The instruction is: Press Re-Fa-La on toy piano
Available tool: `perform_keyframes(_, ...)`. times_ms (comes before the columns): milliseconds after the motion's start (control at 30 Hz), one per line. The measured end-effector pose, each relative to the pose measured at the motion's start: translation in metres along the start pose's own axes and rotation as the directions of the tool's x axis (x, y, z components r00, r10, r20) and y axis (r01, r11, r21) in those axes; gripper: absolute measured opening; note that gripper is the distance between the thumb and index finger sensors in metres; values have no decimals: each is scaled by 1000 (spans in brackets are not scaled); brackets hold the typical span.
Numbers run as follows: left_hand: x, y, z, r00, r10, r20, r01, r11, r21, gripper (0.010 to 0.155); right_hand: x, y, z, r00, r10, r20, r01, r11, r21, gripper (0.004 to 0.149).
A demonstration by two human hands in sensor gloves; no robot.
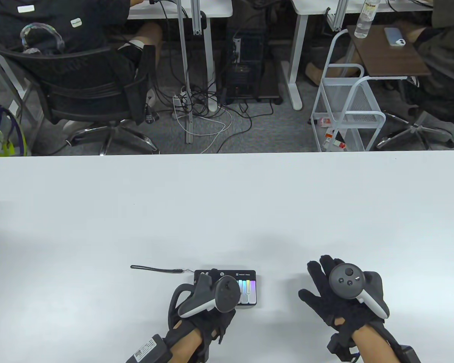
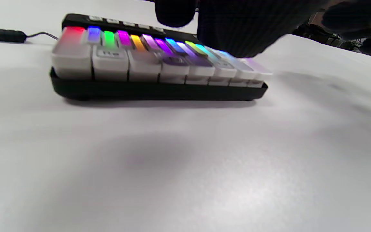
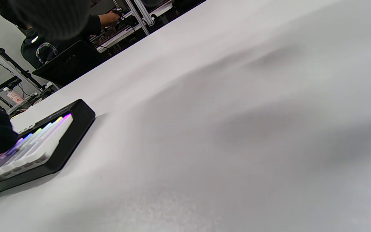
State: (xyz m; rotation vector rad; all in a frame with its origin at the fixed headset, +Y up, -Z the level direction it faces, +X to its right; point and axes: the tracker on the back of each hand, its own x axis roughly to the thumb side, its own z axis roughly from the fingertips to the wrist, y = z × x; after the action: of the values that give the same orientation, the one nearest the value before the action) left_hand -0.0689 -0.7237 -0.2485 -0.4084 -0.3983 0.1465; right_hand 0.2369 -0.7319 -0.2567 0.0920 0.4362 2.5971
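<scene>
Left gloved hand (image 1: 206, 302) grips nothing, fingers over small black toy piano with rainbow-lit white keys (image 2: 159, 69); contact unclear. Piano near table's front edge, long axis left-right. Right gloved hand (image 1: 342, 298) spread flat, well apart.

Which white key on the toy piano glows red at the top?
The end white key nearest the wrist strap; its neighbours glow blue, green and magenta.

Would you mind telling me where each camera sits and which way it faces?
Table view: overhead, facing down at the table; both hands, left hand, right hand.
Left wrist view: low, facing the piano keys; gloved fingers on top.
Right wrist view: low, tilted, across the table; fingertip at left.
All share the piano.
</scene>
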Motion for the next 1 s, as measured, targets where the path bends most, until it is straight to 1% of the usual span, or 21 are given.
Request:
perform_keyframes(267, -27, 16, 2, 993, 114, -33, -111, 990, 88, 62, 1, 0, 0, 1000, 4, -1, -4, 1000, 4, 82)
perform_keyframes(433, -44, 18, 0, 980, 193, -45, -186, 974, 131, 64, 1, 1, 0, 1000, 3, -6, -3, 1000, 7, 81)
perform_keyframes(533, -54, 18, 0, 976, 209, -61, -197, 967, 160, 64, 1, 1, 0, 1000, 6, -8, -6, 1000, 9, 81)
perform_keyframes(733, -73, 11, -3, 962, 252, -102, -234, 959, 162, 65, 1, 1, -1, 1000, 12, -8, -12, 1000, 13, 81)
perform_keyframes(1000, -85, 3, -5, 954, 263, -144, -242, 959, 144, 62, 2, 2, -1, 1000, 18, -9, -18, 1000, 17, 81)
